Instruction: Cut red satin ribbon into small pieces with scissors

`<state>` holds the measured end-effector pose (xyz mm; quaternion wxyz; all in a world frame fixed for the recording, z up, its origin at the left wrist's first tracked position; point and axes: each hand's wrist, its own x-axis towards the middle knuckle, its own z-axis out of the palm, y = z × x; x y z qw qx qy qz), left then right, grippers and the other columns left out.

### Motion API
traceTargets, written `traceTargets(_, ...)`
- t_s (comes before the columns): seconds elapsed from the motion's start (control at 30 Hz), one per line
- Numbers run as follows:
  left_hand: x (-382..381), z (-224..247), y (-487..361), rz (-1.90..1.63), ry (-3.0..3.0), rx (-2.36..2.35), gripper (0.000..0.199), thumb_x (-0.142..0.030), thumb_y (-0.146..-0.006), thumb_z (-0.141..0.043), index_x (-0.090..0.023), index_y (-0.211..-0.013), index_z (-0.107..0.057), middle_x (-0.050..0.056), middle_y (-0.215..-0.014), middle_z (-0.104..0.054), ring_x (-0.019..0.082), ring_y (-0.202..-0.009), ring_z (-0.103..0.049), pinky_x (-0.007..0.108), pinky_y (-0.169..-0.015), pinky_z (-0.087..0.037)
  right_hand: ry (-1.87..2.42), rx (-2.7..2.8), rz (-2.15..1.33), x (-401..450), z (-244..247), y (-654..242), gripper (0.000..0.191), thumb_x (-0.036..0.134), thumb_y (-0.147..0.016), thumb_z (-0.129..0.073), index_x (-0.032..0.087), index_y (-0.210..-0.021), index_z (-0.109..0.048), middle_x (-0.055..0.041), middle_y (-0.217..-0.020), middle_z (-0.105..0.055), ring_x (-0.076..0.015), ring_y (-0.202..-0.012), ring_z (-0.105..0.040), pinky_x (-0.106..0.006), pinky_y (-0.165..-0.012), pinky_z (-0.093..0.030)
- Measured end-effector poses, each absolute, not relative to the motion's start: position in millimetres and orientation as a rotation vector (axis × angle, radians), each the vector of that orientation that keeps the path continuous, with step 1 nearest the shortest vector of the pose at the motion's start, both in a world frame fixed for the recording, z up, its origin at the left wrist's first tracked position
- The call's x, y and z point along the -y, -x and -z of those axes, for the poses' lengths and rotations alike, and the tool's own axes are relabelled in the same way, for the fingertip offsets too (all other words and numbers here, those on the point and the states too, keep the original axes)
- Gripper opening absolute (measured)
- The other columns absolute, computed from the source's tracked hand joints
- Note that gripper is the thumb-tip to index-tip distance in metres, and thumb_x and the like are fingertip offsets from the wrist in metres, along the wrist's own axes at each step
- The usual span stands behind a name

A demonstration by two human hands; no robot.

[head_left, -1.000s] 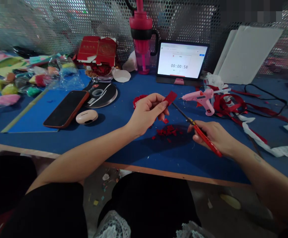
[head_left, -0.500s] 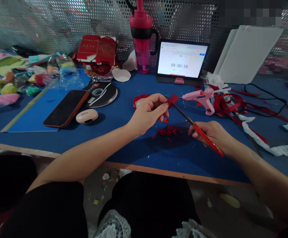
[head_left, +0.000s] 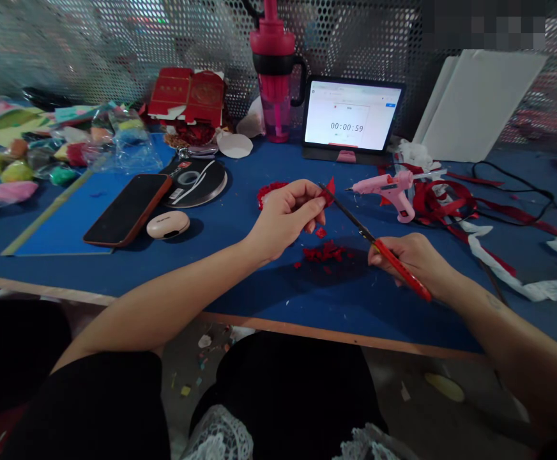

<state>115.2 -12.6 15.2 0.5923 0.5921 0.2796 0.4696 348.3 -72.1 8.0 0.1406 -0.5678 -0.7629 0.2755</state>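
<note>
- We see a person's two bare hands working over a blue table [head_left: 240, 287].
- The left hand [head_left: 285, 214] is closed in a pinch: thumb and fingertips grip a small red scrap [head_left: 328, 193], holding it up in the air.
- That scrap now looks shorter and more pointed than a moment ago, and the timer on the tablet [head_left: 350, 115] has moved on from 58 to 59 seconds.
- The right hand [head_left: 415, 265] is clenched around the red handles of a pair of scissors [head_left: 377, 244], whose long thin blades reach up to just beside the scrap. We cannot tell how far the blades are open.
- Below the hands lies a loose pile of red snippets [head_left: 324, 253], with a red rosette [head_left: 269, 195] partly hidden behind the left hand.
- To the right sit a pink glue gun [head_left: 386, 190] and tangled red ribbon [head_left: 444, 198]. To the left are a phone [head_left: 128, 209] and a ribbon spool [head_left: 195, 182].
</note>
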Motion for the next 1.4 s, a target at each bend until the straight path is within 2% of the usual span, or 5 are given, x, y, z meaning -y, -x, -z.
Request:
traceTargets(0.37, 13, -16, -115, -1.076, -1.338, -0.685, 0.007, -0.017, -0.087, -0.061, -0.013, -0.081, -0.059, -0.002, -0.059, -0.064, 0.002, -0.042, -0.051, 0.012, -0.042, -0.038, 1.622, 2.151, -0.803, 72, -9, -349, 0.056, 0.071, -0.083, -0.040, 0.018, -0.073, -0.056, 0.0027, -0.045, -0.043, -0.0123, -0.039, -0.045, -0.026, -0.042, -0.032)
traceTargets(0.6, 11, -13, -116, -1.128, -1.286, -0.700, 0.012, -0.008, -0.091, -0.051, -0.013, -0.097, -0.060, 0.002, -0.082, -0.071, 0.006, -0.067, -0.068, 0.016, -0.065, -0.055, 1.522, 2.117, -0.900, 73, -8, -357, 0.050, 0.065, -0.087, -0.038, 0.018, -0.087, -0.055, 0.0009, -0.059, -0.051, -0.0140, -0.047, -0.052, -0.027, -0.047, -0.038)
traceTargets(0.77, 13, -15, -116, -1.146, -1.221, -0.711, 0.008, -0.008, -0.090, -0.053, -0.014, -0.093, -0.056, 0.004, -0.085, -0.073, 0.011, -0.074, -0.072, 0.021, -0.069, -0.059, 1.577, 2.270, -0.724, 73, -11, -356, 0.048, 0.061, -0.088, -0.036, 0.018, -0.094, -0.056, -0.0029, -0.070, -0.056, -0.0158, -0.056, -0.051, -0.029, -0.055, -0.038)
traceTargets(1.03, 10, -14, -115, -1.188, -1.242, -0.757, 0.008, -0.018, -0.087, -0.063, -0.014, -0.085, -0.057, 0.002, -0.073, -0.072, 0.013, -0.070, -0.072, 0.020, -0.064, -0.059, 1.678, 2.397, -0.543, 73, -12, -352, 0.054, 0.066, -0.085, -0.031, 0.018, -0.091, -0.053, -0.0039, -0.067, -0.055, -0.0165, -0.054, -0.045, -0.029, -0.056, -0.029)
traceTargets(1.4, 12, -12, -114, -1.139, -1.278, -0.676, 0.010, -0.017, -0.081, -0.067, -0.013, -0.081, -0.058, 0.001, -0.073, -0.072, 0.012, -0.065, -0.071, 0.021, -0.063, -0.058, 1.732, 2.472, -0.539, 73, -15, -346, 0.053, 0.064, -0.083, -0.032, 0.017, -0.092, -0.056, -0.0073, -0.072, -0.061, -0.0206, -0.059, -0.054, -0.030, -0.057, -0.032)
